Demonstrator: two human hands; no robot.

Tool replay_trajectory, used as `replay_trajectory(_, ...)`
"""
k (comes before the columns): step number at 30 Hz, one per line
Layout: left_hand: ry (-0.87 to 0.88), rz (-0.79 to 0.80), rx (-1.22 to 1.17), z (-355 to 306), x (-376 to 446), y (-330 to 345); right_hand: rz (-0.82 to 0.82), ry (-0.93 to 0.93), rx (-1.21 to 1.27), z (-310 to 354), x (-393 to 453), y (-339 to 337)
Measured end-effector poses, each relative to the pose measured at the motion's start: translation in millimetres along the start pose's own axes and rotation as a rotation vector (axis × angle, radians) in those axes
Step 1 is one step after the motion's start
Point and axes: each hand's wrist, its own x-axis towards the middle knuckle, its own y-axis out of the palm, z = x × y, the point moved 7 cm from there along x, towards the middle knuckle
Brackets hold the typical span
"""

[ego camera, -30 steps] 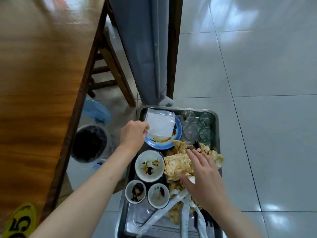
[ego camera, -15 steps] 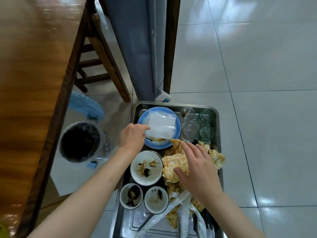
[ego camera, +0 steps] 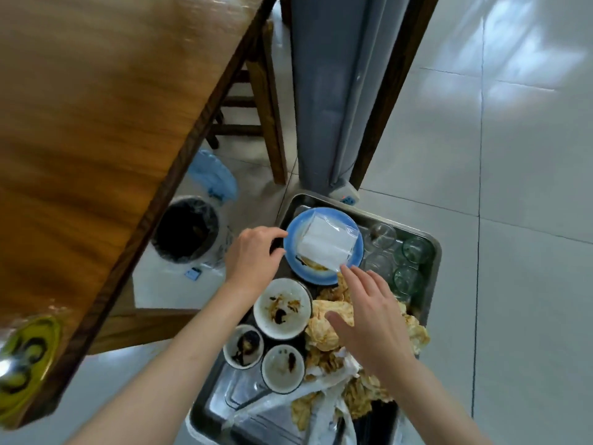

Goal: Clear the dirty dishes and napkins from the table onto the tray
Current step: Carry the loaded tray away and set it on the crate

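Just two bare forearms, no sleeves showing. Left hand (ego camera: 253, 258) and right hand (ego camera: 373, 319) both bare too, no gloves, rings or watch.

Only one marking carries anything like legible characters: a round yellow tag (ego camera: 27, 364) at the near corner of the wooden surface (ego camera: 96, 123), at the lower left of the head view. It bears large black figures, but motion blur smears them; they look like two digits, and which digits cannot be told for sure. A small blue label (ego camera: 192, 273) sits on the floor side of the white bin (ego camera: 189, 232), too small to read. Another small blue-marked white piece (ego camera: 345, 195) lies at the foot of the grey curtain (ego camera: 327, 91); its print cannot be made out either. No brand names show on the dishes.
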Motion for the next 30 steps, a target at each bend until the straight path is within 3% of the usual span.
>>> replay_trajectory(8,-0.295,-0.130,-0.028,1.6,-72.0,-18.9,0.164,-0.289,-0.093,-5.0,0.2,-4.5)
replay_trajectory(14,-0.429,-0.252,-0.055,0.7,-141.5,-27.7,0.213,-0.403,-0.103,3.5,-5.4,-10.8)
replay_trajectory(23,-0.586,-0.361,-0.068,-3.6,-180.8,-22.0,0.202,-0.540,-0.099,26.9,10.1,-8.7)
replay_trajectory(30,-0.843,-0.514,-0.145,-29.2,-196.5,0.8,0.303,-0.716,-0.141,13.4,34.9,-18.6)
